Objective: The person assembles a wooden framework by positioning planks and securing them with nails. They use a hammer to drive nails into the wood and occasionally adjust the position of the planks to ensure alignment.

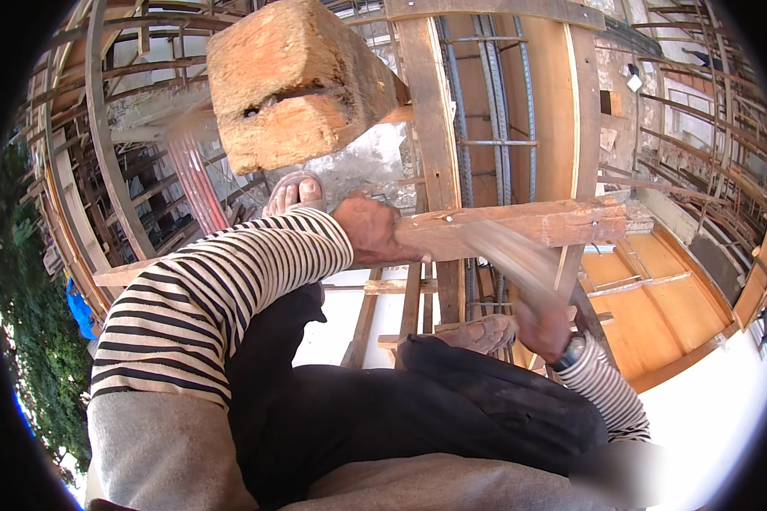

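My left hand [371, 232] is closed round a rough wooden plank [528, 223] that lies crosswise over the formwork, its thumb along the near edge. Nail heads show in the plank, one near this hand and one by the right end. My right hand [547, 330], with a watch at the wrist, grips what looks like a hammer [516, 262] by its pale wooden handle. Motion smears it, and its head cannot be made out. The handle slants up and left, over the plank in this view.
A thick timber post end [290, 94] juts up close at the upper left. Steel reinforcing bars [496, 111] run inside the wooden formwork [435, 111]. My bare foot [296, 192] rests behind my left hand. Scaffold poles [111, 136] stand left; plywood panels [656, 315] lie lower right.
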`<control>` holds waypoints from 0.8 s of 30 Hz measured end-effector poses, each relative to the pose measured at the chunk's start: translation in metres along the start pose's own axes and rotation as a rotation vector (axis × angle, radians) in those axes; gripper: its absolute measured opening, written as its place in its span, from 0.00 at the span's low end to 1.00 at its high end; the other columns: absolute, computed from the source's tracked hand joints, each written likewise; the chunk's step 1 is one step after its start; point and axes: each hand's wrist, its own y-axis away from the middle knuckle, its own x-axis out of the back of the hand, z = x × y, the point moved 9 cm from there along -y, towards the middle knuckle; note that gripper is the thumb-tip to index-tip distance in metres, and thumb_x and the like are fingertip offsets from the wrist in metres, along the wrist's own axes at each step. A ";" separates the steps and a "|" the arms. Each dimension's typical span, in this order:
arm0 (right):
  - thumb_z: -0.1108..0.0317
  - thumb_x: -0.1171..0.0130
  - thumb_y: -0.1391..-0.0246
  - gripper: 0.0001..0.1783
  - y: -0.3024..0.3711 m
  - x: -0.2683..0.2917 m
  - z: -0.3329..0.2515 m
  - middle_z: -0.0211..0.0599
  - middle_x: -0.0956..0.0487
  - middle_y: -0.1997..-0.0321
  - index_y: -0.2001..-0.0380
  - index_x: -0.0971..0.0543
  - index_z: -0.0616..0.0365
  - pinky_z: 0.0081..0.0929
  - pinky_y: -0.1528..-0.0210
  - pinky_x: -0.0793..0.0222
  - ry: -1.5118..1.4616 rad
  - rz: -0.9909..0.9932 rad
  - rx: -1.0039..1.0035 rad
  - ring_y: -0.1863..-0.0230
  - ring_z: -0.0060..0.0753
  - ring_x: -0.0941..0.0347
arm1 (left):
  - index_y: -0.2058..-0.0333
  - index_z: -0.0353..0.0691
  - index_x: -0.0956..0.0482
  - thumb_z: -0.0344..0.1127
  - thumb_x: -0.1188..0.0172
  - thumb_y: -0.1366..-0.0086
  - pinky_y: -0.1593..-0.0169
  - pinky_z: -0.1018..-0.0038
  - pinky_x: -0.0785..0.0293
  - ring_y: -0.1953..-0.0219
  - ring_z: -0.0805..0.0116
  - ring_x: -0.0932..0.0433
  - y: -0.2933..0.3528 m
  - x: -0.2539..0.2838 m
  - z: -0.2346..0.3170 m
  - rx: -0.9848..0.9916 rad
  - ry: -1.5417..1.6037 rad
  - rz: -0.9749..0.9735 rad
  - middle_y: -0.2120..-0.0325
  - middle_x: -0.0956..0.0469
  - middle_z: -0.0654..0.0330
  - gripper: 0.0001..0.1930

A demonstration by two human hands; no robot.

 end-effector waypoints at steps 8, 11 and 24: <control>0.64 0.44 0.37 0.20 0.003 0.054 -0.040 0.48 0.23 0.72 0.48 0.33 0.64 0.39 0.78 0.31 -0.299 0.307 0.277 0.79 0.47 0.27 | 0.59 0.28 0.18 0.85 0.52 0.50 0.62 0.60 0.18 0.67 0.49 0.16 0.008 0.002 -0.003 0.021 -0.007 0.076 0.77 0.20 0.43 0.54; 0.64 0.44 0.38 0.21 0.008 0.025 -0.031 0.54 0.23 0.70 0.47 0.33 0.63 0.40 0.72 0.28 -0.225 0.259 0.269 0.71 0.50 0.24 | 0.57 0.27 0.18 0.85 0.51 0.52 0.58 0.56 0.19 0.64 0.47 0.16 0.002 0.002 0.001 0.021 -0.008 -0.015 0.75 0.19 0.40 0.55; 0.61 0.43 0.39 0.16 -0.001 -0.001 0.003 0.49 0.26 0.82 0.59 0.33 0.61 0.43 0.80 0.33 -0.032 0.074 0.037 0.82 0.50 0.25 | 0.40 0.24 0.34 0.85 0.54 0.50 0.56 0.55 0.21 0.63 0.46 0.16 -0.004 -0.003 0.001 0.019 -0.039 -0.019 0.73 0.19 0.38 0.61</control>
